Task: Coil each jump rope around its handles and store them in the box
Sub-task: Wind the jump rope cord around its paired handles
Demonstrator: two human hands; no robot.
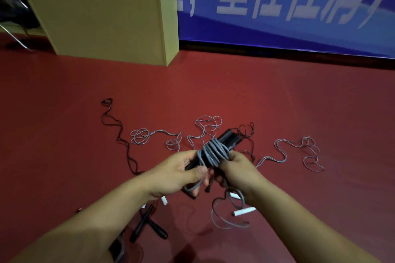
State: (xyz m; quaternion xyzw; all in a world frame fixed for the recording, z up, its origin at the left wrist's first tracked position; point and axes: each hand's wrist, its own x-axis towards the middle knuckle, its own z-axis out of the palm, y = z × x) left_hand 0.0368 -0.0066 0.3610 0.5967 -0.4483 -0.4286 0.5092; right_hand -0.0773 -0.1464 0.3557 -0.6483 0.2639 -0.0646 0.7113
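— What's nearest to us?

— A pair of black handles (pixel 149 225) crossed on the red floor (pixel 299 113), close by the person's left forearm, and short white handles (pixel 243 211) just beside the right wrist. A slack grey loop (pixel 228 215) hangs from the hands down to the floor there.

— And the hands themselves?

— The left hand (pixel 181 174) has its fingers curled round the near end of a bundle of black handles (pixel 226 137), thumb pressing the grey cord against them. The right hand (pixel 237 170) is curled under the grey coil (pixel 214 150), holding the turns in place. Several turns are already on, wrapped tight around the middle of the handles.

— So which step is this?

— Mid-coiling, I'd say. That tail below isn't wound yet, so the next move looks like feeding the slack round the handles while keeping the existing turns from slipping.

— Further out?

— More grey rope (pixel 299 151) snakes loose across the floor, and a thin dark rope (pixel 116 132) trails off to the left. Those look untouched.

— The box?

— The only candidate I see is a pale yellow box-like unit (pixel 102 19) well beyond, against a blue banner (pixel 299 6). Whether that's the one meant, I can't tell.
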